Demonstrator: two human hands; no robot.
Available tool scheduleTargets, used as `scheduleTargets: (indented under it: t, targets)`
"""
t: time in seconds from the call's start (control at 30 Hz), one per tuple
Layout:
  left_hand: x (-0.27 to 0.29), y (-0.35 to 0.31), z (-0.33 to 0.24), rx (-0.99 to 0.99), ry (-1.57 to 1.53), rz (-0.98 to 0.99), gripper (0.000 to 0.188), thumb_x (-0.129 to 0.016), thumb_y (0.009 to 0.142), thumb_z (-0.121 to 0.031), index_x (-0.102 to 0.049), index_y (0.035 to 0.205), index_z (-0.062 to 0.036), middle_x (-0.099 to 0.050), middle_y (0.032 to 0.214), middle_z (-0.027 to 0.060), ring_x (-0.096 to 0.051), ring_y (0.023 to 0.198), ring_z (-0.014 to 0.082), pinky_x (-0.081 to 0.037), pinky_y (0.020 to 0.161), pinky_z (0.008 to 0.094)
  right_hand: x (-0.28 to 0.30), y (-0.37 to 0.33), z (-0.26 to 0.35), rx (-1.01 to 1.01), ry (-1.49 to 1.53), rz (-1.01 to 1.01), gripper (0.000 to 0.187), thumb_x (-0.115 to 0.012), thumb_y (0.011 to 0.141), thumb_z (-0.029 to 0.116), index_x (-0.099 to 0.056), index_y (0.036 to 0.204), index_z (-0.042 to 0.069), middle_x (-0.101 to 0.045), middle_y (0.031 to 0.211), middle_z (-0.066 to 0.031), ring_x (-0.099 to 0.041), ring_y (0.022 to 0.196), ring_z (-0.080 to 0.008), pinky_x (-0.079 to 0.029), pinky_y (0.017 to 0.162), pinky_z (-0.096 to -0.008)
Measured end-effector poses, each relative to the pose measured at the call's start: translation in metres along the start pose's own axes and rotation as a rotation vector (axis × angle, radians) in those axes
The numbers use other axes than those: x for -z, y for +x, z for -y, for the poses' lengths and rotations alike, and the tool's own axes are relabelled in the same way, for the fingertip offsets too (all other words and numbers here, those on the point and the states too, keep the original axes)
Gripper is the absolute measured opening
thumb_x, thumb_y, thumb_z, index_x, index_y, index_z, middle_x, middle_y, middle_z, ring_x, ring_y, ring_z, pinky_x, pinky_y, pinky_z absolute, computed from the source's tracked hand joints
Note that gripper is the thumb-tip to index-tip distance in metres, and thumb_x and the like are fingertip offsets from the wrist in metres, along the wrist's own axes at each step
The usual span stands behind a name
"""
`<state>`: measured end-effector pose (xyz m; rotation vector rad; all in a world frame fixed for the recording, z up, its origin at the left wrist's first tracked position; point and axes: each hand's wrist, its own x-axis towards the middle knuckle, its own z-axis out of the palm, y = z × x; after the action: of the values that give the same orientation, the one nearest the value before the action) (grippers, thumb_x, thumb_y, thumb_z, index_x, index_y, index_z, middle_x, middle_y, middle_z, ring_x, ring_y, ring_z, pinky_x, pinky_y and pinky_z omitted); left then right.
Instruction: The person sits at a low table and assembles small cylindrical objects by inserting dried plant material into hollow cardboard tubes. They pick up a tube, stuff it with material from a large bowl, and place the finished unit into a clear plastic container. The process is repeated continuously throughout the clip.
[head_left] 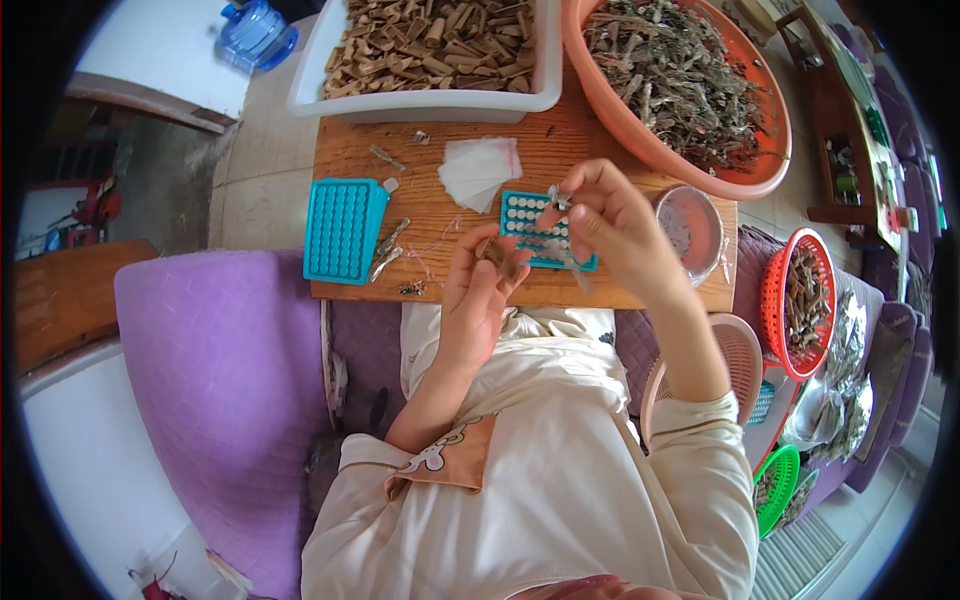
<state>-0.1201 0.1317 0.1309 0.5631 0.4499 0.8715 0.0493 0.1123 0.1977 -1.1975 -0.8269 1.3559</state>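
Brown piece (490, 252): one, in left; hands (474, 305) (612, 225): two.

From head height, a wide fisheye looks down from nearby onto lap (545, 325) and table (345, 150).

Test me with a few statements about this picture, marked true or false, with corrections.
1. The left hand holds a brown piece. True.
2. The right hand is empty. False: the right hand pinches a small silvery bit.
3. The white tub is left of the orange basin. True.
4. The blue tray nearest the hands is empty. False: white discs sit in that tray.
5. The blue bottle is off the table. True.
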Motion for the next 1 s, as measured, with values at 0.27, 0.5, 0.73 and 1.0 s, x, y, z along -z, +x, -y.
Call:
scheduleTargets:
  t: [0.27, 0.5, 0.73, 1.0]
  targets:
    - [-0.009, -0.001, -0.017, -0.316, 0.356, 0.020, 0.038, -0.054, 0.084, -0.013, -0.038, 0.116, -0.0014, -0.051, 0.109, 0.0152, -0.050, 0.102, 0.0184, -0.040, 0.088, 0.0315, -0.052, -0.014, -0.031, 0.460, -0.616, -0.222, 0.012, -0.052, 0.079, -0.004, -0.044, 0.087, 0.000, -0.056, 0.076, -0.0098, -0.052, 0.054, -0.0143, -0.043, 0.051, -0.0243]
    - [-0.012, -0.004, -0.020, -0.376, 0.324, 0.128, 0.037, -0.058, 0.082, -0.013, -0.043, 0.113, 0.0006, -0.055, 0.103, 0.0151, -0.054, 0.095, 0.0184, -0.046, 0.080, 0.0276, -0.063, -0.026, -0.032, 0.488, -0.438, -0.318, 0.014, -0.060, 0.071, -0.007, -0.051, 0.081, 0.001, -0.056, 0.068, -0.0057, -0.052, 0.052, -0.0097, -0.041, 0.044, -0.0206]
    - [-0.013, -0.005, -0.018, -0.301, 0.308, 0.140, 0.038, -0.059, 0.081, -0.014, -0.044, 0.113, 0.0004, -0.055, 0.104, 0.0146, -0.054, 0.095, 0.0167, -0.047, 0.080, 0.0268, -0.059, -0.032, -0.028, 0.567, -0.518, -0.330, 0.014, -0.061, 0.068, -0.007, -0.057, 0.078, 0.002, -0.056, 0.065, -0.0040, -0.050, 0.048, -0.0083, -0.039, 0.042, -0.0196]
    - [-0.008, -0.005, -0.017, -0.088, 0.174, 0.051, 0.044, -0.058, 0.081, -0.015, -0.041, 0.118, 0.0015, -0.053, 0.109, 0.0146, -0.056, 0.093, 0.0168, -0.050, 0.076, 0.0271, -0.054, -0.031, -0.038, 0.584, -0.646, -0.246, 0.019, -0.061, 0.069, -0.007, -0.060, 0.086, 0.001, -0.053, 0.080, -0.0071, -0.055, 0.060, -0.0150, -0.045, 0.052, -0.0254]
